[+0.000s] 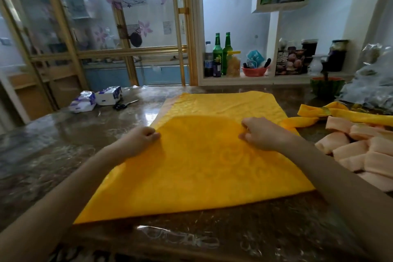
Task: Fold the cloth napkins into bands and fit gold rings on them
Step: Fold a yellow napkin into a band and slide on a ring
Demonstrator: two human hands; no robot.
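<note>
We see a large yellow cloth napkin with a woven scroll pattern (191, 168) lying spread across the middle of a glossy brown marbled table under a clear plastic cover (63, 144), its near edge close to the table's front edge. The left hand (141, 138) sits at the napkin's left edge, fingers curled in and thumb pressed against them, pinching the fabric. The right hand (258, 134) rests further right on the same cloth, its fingers also curled and nipping a bit of the fabric near the middle. Between the two hands the cloth rises in a soft ridge, while the far part lies flat. To the right, just beside the napkin, we see a second yellow napkin gathered into a band (308, 117), cinched by what looks like a gold ring (325, 110), though it is too blurred to be sure. Nearer to us on that side lies a heap of folded peach-pink napkins (361, 151). At the far left of the table sit two white-and-purple tissue packs (95, 99) with black-handled scissors (124, 104) beside them.
</note>
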